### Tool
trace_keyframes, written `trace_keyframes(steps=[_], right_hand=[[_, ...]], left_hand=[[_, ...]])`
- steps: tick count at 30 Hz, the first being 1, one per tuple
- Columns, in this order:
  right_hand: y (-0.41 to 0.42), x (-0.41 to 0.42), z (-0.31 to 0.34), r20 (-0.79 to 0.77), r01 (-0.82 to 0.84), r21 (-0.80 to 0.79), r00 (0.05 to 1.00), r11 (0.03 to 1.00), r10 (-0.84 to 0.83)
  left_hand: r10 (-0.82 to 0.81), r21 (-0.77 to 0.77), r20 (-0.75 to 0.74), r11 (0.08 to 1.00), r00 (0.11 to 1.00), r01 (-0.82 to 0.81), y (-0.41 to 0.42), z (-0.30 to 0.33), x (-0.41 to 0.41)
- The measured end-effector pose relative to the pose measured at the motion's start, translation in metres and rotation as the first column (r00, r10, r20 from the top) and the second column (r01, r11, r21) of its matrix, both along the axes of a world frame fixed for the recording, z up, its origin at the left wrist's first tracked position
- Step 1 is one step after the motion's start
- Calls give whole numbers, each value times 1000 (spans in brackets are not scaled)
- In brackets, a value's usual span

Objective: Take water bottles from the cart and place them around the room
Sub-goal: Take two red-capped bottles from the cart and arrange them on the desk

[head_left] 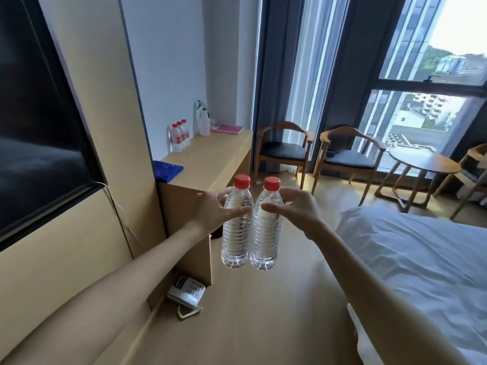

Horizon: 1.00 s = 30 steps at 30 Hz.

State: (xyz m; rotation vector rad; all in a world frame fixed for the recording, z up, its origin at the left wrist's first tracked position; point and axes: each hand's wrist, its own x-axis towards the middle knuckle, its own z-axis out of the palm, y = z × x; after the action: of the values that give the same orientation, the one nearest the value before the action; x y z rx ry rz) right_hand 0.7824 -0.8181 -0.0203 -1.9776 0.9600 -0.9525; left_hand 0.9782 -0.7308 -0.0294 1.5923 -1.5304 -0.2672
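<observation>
I hold two clear water bottles with red caps upright in front of me, side by side and almost touching. My left hand (213,209) grips the left bottle (236,241) near its shoulder. My right hand (295,206) grips the right bottle (266,241) the same way. Both hang in the air above the floor, between the wooden desk (210,156) and the bed (421,259). Three more labelled bottles (179,137) stand in a group at the desk's far left. The cart is not in view.
On the desk lie a blue cloth (168,171), a white spray bottle (203,119) and a pink notebook (229,129). A phone (186,291) sits on the floor by the desk. Two wooden chairs (284,151) and a round table (424,164) stand by the window. A dark TV (39,127) hangs left.
</observation>
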Motion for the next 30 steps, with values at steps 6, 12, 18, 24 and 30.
trace_keyframes(steps=[6, 12, 18, 24, 30], right_hand=[[-170, 61, 17, -19, -83, 18, 996, 996, 84], [-309, 141, 13, -17, -154, 62, 988, 986, 155], [-446, 244, -7, -78, -181, 70, 979, 981, 187], [-561, 341, -6, -124, -236, 80, 962, 968, 245], [-661, 415, -23, -136, -306, 109, 938, 946, 319]], left_hand=[[149, 32, -25, 988, 989, -148, -150, 10, 48], [290, 101, -114, 955, 950, -279, -267, 19, 108], [372, 124, -101, 925, 923, -359, -395, -11, 204], [470, 120, -108, 881, 876, -457, -504, -17, 288], [573, 128, -138, 819, 808, -559, -593, -38, 349]])
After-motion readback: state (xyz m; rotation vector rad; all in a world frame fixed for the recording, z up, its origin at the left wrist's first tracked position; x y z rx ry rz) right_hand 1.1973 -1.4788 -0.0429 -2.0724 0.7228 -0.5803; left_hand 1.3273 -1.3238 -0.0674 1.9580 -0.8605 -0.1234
